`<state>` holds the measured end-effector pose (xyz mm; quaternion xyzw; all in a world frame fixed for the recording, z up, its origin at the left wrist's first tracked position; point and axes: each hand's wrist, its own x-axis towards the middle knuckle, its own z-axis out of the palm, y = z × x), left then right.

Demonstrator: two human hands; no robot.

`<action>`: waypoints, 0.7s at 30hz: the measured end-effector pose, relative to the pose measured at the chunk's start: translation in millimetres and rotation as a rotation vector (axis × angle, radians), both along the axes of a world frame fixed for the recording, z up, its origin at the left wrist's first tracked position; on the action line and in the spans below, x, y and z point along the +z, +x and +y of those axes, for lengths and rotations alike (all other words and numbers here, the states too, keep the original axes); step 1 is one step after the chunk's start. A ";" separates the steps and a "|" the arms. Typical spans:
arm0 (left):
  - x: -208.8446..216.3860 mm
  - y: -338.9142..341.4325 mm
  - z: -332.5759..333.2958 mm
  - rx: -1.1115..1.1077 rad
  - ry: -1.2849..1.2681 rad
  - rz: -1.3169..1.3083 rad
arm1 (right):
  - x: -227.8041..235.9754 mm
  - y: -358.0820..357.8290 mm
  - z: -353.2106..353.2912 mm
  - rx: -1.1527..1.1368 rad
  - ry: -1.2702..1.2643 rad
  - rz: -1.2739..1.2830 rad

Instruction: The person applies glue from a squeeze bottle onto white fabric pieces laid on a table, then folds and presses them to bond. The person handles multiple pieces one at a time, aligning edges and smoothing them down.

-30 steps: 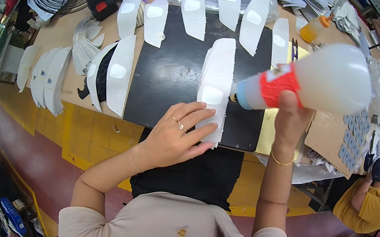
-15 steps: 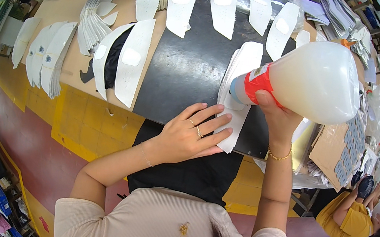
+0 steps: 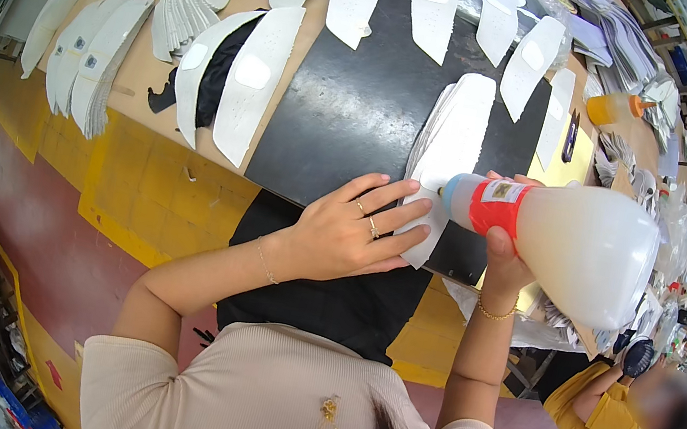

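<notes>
My right hand [image 3: 507, 258] is wrapped round the neck of a large translucent squeeze bottle [image 3: 591, 254] of pale liquid, with a red band and a light blue collar. The bottle lies tipped over on its side, its nozzle by the near part of a stack of white curved pieces [image 3: 460, 134]. My left hand [image 3: 352, 227] rests on the near end of that stack, fingers stretched out and spread, close to the nozzle. Beneath the stack is a black mat [image 3: 338, 114]. Whether liquid is leaving the nozzle I cannot tell.
Similar white pieces [image 3: 433, 7] lie along the mat's far edge, with more piles [image 3: 100, 65] at the left. An orange-tipped bottle [image 3: 613, 108] and a dark pen [image 3: 571, 136] are at the right. A co-worker in a yellow top [image 3: 601, 412] sits at lower right.
The bottle's body has swung down toward me, from pointing up and right to lower right. Its nozzle has shifted nearer my left fingers, which remain on the stack. The whole view has shifted slightly.
</notes>
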<state>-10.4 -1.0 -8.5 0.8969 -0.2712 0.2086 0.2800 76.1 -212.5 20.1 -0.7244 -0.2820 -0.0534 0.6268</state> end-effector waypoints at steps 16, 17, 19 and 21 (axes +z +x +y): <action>-5.9 -2.3 0.2 0.014 0.034 -0.036 | 18.0 13.7 25.3 0.057 -0.495 -0.442; -5.6 -2.2 0.8 0.017 0.037 -0.039 | 15.5 14.6 24.0 0.031 -0.530 -0.475; -4.5 -2.3 0.2 0.011 0.037 -0.042 | 1.6 18.7 15.5 -0.043 -0.562 -0.496; -2.3 -2.4 -0.3 -0.002 -0.012 -0.018 | -1.0 21.7 9.9 -0.076 -0.529 -0.458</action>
